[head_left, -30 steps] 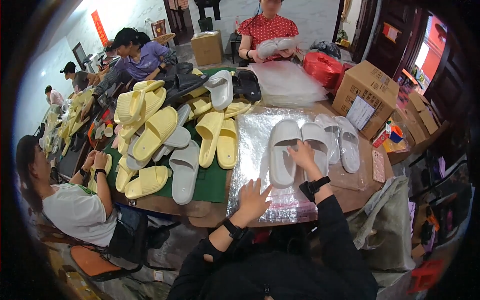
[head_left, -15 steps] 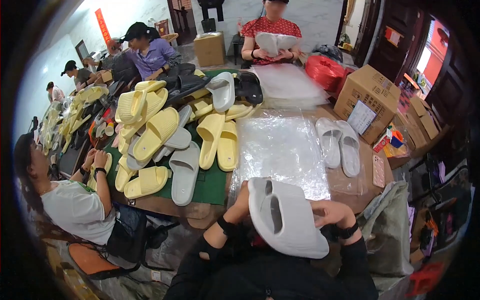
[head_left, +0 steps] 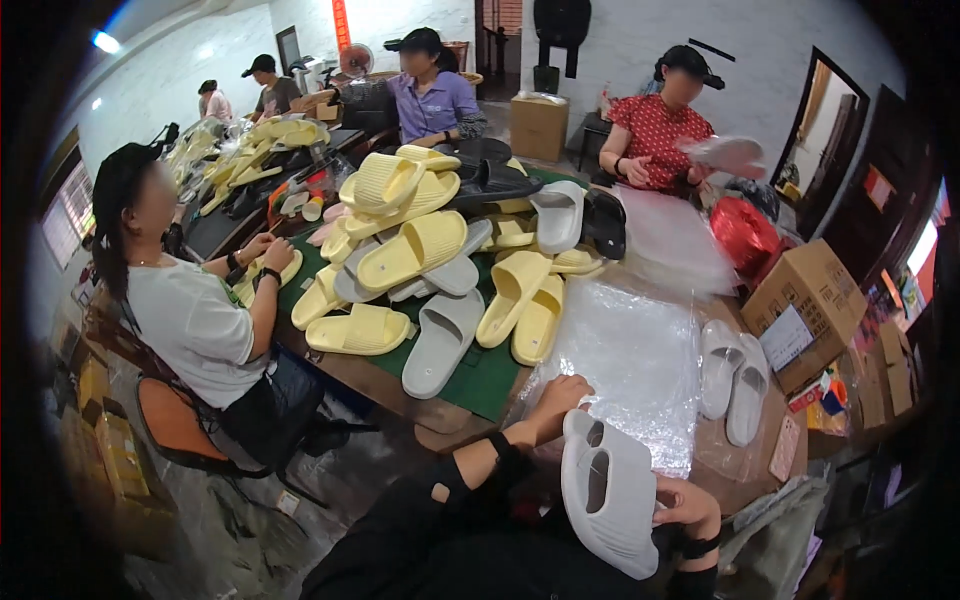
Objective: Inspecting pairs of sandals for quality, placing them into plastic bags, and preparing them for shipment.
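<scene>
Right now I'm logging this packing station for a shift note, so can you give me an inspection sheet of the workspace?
Surface: brown table with a dark green mat.
Job's things: pair of white foam slides held together; stack of clear plastic bags.
Clutter: heap of yellow and grey foam slides; second white pair; cardboard box; red bag.
Hands: left hand rests on the bags; right hand grips the held pair.
Cables: nothing seen.
Surroundings: seated co-workers along the table; orange chair.
</scene>
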{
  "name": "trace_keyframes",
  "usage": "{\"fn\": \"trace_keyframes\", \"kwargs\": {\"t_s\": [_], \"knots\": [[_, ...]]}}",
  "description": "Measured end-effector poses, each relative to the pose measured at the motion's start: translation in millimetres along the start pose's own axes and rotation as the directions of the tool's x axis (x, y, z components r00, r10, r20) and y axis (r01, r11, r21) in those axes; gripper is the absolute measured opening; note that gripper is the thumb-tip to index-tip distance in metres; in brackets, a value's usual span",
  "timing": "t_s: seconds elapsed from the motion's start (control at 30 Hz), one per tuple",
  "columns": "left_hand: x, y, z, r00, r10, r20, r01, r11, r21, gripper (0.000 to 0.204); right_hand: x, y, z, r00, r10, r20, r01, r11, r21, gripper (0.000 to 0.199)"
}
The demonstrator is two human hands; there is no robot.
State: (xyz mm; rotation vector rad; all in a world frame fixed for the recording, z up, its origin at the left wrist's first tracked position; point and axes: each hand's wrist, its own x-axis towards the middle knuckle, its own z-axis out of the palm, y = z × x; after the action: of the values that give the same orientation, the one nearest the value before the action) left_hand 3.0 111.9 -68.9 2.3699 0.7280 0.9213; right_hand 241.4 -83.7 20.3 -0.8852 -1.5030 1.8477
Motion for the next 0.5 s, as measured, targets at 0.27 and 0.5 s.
{"fn": "trace_keyframes", "kwargs": {"t_s": [0.27,0.5], "knots": [[-2.7,-30.0,27.9,0.983,-0.143,0.114,0.109,0.958,0.265,0.033,2.9,2.5,-2.5,0.996,0.086,0.001,-0.086,0.996,0.013,0.071],[13.1,-2.1,-1.8,0.933,0.325,-0.156,-0.256,0.902,0.348,0.021,5.7,-2.0,1.4,0.998,0.058,0.000,-0.058,0.998,0.039,0.071]]}}
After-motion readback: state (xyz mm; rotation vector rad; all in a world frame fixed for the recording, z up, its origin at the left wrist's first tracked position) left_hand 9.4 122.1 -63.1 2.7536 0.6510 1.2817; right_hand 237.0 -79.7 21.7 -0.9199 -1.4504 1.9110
